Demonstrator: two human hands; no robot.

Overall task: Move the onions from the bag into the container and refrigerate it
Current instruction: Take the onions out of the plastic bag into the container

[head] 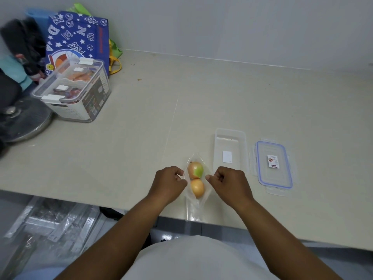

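Note:
A clear plastic bag lies near the counter's front edge with two onions inside. The far onion has a green patch; the near onion is plain yellow. My left hand pinches the bag's left side and my right hand pinches its right side, the two pulling the bag apart around the onions. Just right of the bag stands an open clear container, with nothing in it. Its blue-rimmed lid lies flat further right.
At the back left sit a white storage box with food, a blue patterned tote bag and a round metal lid. The beige counter ends at a front edge; plastic-wrapped items lie on the floor below left.

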